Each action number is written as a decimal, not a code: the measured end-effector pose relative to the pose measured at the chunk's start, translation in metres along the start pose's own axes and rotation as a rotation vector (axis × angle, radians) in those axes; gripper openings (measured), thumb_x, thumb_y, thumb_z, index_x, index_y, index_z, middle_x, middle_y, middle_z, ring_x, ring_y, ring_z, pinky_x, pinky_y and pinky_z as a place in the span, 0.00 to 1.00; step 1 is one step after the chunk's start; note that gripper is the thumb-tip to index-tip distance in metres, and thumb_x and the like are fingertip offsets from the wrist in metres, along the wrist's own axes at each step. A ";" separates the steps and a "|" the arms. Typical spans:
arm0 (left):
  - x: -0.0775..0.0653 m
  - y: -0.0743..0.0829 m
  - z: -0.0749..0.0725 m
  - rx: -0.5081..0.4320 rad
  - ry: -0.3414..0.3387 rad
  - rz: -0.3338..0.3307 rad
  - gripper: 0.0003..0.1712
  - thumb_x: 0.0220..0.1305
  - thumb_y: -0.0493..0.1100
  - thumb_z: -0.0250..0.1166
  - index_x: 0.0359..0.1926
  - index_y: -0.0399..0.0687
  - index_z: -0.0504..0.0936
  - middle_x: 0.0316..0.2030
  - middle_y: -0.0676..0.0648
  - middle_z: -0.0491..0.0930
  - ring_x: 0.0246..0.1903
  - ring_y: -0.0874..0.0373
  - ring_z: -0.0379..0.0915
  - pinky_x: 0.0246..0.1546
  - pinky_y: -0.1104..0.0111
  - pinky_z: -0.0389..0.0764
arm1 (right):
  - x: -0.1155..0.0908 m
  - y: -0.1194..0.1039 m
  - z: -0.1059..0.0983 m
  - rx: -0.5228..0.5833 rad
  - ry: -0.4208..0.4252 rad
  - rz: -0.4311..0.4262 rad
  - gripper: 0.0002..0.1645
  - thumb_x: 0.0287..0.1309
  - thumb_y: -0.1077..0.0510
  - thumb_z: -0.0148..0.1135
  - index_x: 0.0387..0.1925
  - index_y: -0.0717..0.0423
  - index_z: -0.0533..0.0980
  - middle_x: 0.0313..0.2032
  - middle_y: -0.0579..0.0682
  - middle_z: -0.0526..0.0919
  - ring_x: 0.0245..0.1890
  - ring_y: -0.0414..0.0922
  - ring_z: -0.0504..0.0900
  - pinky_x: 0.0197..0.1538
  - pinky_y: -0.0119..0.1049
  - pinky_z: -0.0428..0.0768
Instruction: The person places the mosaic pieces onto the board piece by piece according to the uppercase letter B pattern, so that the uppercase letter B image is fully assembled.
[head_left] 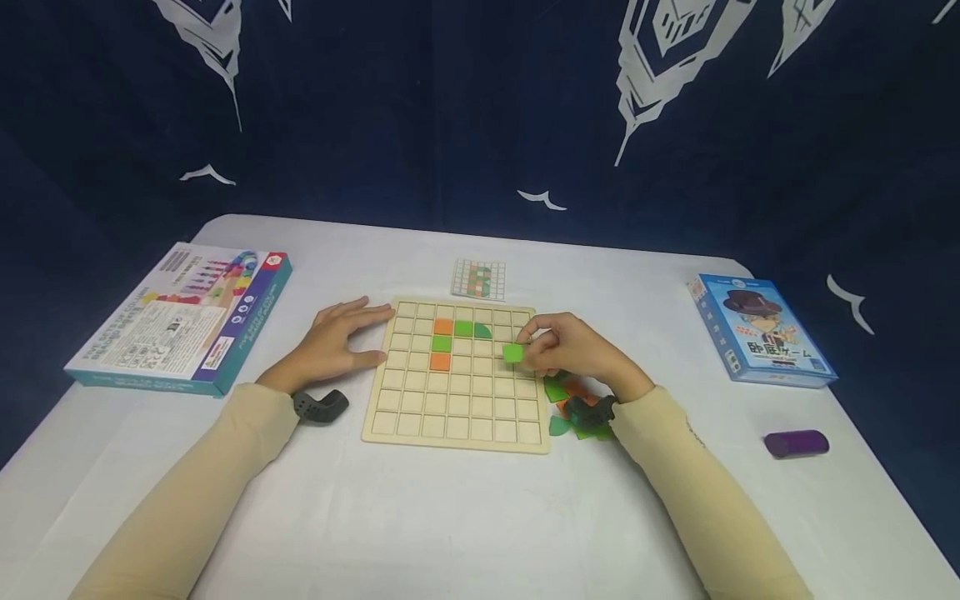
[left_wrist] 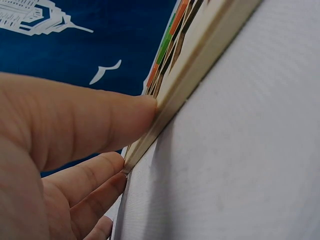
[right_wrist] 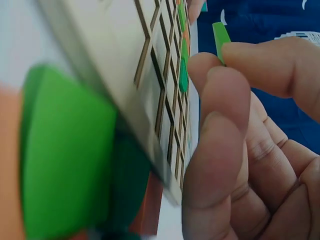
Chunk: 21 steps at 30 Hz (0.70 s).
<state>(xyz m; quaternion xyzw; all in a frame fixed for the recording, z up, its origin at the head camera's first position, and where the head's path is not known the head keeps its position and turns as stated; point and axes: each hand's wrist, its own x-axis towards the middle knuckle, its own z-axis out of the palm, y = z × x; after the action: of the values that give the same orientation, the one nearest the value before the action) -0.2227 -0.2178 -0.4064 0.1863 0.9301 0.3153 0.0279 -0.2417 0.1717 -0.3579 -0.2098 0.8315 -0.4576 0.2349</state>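
A wooden grid board (head_left: pixel 442 408) lies flat on the white table. My left hand (head_left: pixel 339 337) rests at its left edge with fingers spread; in the left wrist view the thumb (left_wrist: pixel 120 120) touches the board's side. Above the board's right columns, my right hand (head_left: pixel 570 350) pinches a green square tile (head_left: pixel 513 353) between thumb and fingers; the tile (right_wrist: pixel 220 40) sticks up past the fingertips in the right wrist view. Set in the grid are orange tiles (head_left: pixel 440 362), green square tiles (head_left: pixel 442 342) and a darker green rounded tile (head_left: pixel 482 331).
Loose green and orange tiles (head_left: pixel 557 390) lie right of the board, partly under my right wrist. Behind the board is a small pattern card (head_left: pixel 478 279). A large game box (head_left: pixel 180 317) lies left; a blue box (head_left: pixel 765 329) and purple cylinder (head_left: pixel 797 443) lie right.
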 end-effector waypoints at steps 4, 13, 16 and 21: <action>0.001 -0.002 0.000 -0.002 0.002 0.002 0.42 0.67 0.46 0.72 0.79 0.42 0.71 0.80 0.40 0.66 0.84 0.35 0.45 0.82 0.38 0.36 | 0.008 -0.005 0.007 0.002 -0.012 0.000 0.16 0.65 0.69 0.70 0.52 0.69 0.78 0.29 0.50 0.89 0.26 0.44 0.77 0.34 0.34 0.78; 0.002 -0.005 0.000 0.003 0.004 0.011 0.42 0.67 0.46 0.72 0.79 0.42 0.72 0.79 0.39 0.67 0.84 0.35 0.46 0.82 0.38 0.37 | 0.022 -0.017 0.021 -0.052 -0.034 -0.008 0.15 0.65 0.67 0.69 0.52 0.67 0.80 0.24 0.45 0.84 0.23 0.42 0.72 0.33 0.34 0.75; 0.002 -0.005 0.001 0.002 0.004 0.010 0.42 0.67 0.46 0.72 0.79 0.42 0.72 0.80 0.40 0.67 0.84 0.35 0.46 0.82 0.38 0.37 | 0.026 -0.021 0.025 -0.066 -0.047 -0.022 0.14 0.64 0.68 0.69 0.51 0.67 0.80 0.23 0.44 0.83 0.22 0.42 0.72 0.32 0.33 0.75; 0.002 -0.005 0.001 -0.002 0.006 0.009 0.42 0.67 0.46 0.73 0.79 0.42 0.72 0.79 0.40 0.67 0.84 0.36 0.46 0.82 0.38 0.37 | 0.035 -0.023 0.032 -0.055 -0.071 -0.041 0.13 0.62 0.69 0.69 0.48 0.68 0.80 0.23 0.44 0.84 0.21 0.41 0.72 0.32 0.33 0.75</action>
<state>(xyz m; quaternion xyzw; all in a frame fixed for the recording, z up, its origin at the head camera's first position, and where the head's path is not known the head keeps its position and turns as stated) -0.2258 -0.2203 -0.4102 0.1896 0.9289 0.3171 0.0241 -0.2480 0.1198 -0.3595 -0.2492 0.8303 -0.4316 0.2492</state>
